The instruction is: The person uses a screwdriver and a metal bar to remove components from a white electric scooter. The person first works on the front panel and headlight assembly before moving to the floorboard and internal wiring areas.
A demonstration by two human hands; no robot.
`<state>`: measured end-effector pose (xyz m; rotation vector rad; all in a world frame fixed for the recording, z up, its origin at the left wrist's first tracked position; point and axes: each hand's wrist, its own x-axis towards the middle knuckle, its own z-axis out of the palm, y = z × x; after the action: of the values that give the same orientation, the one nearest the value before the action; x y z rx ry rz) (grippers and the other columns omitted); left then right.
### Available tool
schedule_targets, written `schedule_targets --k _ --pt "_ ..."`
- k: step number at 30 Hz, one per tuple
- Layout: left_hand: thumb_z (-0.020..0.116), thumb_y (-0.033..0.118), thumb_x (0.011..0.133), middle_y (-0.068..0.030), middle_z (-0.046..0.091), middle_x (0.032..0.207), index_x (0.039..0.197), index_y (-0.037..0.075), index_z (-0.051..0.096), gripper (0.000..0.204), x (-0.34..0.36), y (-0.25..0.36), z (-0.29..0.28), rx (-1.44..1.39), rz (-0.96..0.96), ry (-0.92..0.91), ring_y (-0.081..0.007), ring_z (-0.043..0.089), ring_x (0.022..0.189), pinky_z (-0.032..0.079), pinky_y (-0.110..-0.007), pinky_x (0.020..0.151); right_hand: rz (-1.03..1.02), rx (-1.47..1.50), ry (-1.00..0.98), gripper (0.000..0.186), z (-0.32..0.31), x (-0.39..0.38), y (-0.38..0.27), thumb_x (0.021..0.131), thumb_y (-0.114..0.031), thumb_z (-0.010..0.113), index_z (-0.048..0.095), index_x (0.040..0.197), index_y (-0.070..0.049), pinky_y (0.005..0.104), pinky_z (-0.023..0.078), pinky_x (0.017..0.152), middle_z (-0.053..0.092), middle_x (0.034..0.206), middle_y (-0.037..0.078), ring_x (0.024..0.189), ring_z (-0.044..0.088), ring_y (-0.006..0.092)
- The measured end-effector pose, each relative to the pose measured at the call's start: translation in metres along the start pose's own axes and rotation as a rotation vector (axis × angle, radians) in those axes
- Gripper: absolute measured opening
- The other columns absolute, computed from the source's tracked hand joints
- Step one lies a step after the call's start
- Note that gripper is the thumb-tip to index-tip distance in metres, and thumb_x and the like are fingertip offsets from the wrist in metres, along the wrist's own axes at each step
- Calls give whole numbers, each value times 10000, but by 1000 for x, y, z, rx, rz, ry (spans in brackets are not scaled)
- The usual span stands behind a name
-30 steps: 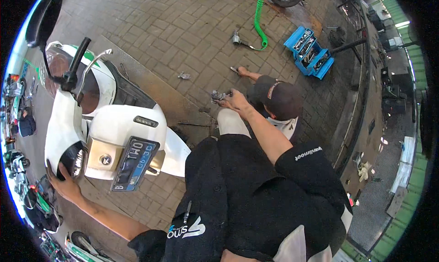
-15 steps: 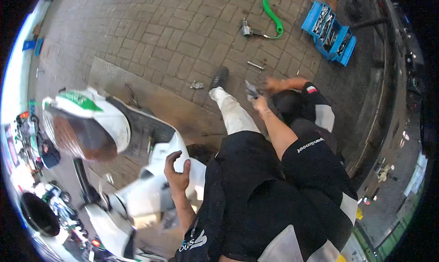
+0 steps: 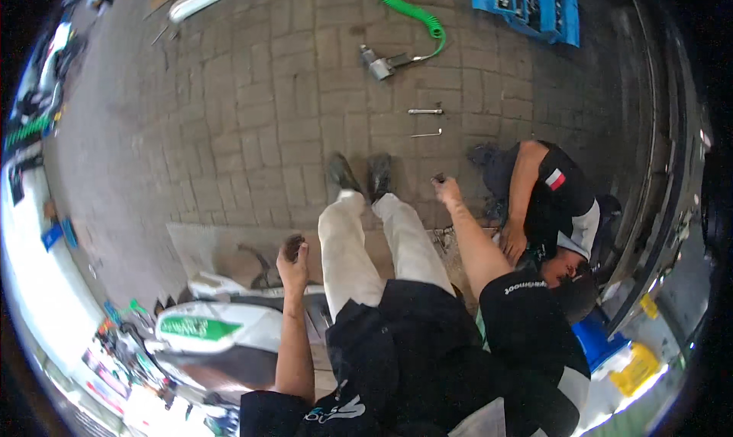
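Note:
My left hand (image 3: 293, 263) is raised beside my left leg, above the white scooter. Its darkened fingers curl loosely with a gap to the thumb, and I make out nothing held in it. In front of my right leg, my right hand (image 3: 447, 190) is closed, with a small dark thing (image 3: 438, 178) at its fingertips, too small to name. On the paving ahead of that hand lie a ratchet wrench (image 3: 425, 112) and a thin bent metal rod (image 3: 427, 135). Close on the right, a co-worker (image 3: 565, 185) crouches by a dark crumpled cloth (image 3: 489, 166).
An air impact wrench (image 3: 378, 61) on a green coiled hose (image 3: 408, 7) lies on the paving. Beyond it to the right stands an open blue toolbox (image 3: 527, 9). The white and green scooter (image 3: 221, 326) is at my left; a blue and a yellow container (image 3: 635, 368) are at lower right.
My view and body have turned, and the scooter now sits lower in view. My right hand has come away from the co-worker's hands and the grey thing there. My left fingers have curled in.

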<state>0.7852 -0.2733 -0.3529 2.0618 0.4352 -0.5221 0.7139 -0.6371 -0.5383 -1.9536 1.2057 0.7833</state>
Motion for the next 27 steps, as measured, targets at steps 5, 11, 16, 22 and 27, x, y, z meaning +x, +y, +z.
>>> schedule_targets --k 5,11,16,22,27 --pt "595 159 780 -128 602 913 1019 -23 539 306 156 25 141 162 70 -478 -175 579 810 442 -277 760 176 59 -37 432 28 76 11 781 -356 586 575 954 40 358 422 822 581 999 224 954 559 299" --pt "615 241 746 -198 551 1035 1066 52 534 381 285 6 373 744 667 -960 -324 546 922 439 -387 804 121 408 284 348 75 206 63 769 -288 582 583 957 5 396 434 807 583 967 225 932 550 357" --pt "601 239 748 -196 494 1054 1091 47 480 411 368 -65 520 1027 618 -1106 -355 482 1014 420 -406 852 284 367 307 305 126 337 101 761 -239 591 557 945 3 407 446 768 606 911 200 863 573 369" --pt "593 229 760 -171 440 1157 1158 73 454 450 384 -134 602 1235 734 -1064 -318 413 1121 419 -405 884 520 473 517 396 163 397 122 747 -243 618 509 1019 22 413 440 792 588 937 233 905 555 391" --pt "577 221 759 -196 436 1146 1190 40 394 503 409 -170 609 1356 1070 -842 -343 457 1062 420 -403 869 443 492 521 413 150 401 100 760 -232 611 495 1022 67 419 411 830 544 1015 267 961 522 391"
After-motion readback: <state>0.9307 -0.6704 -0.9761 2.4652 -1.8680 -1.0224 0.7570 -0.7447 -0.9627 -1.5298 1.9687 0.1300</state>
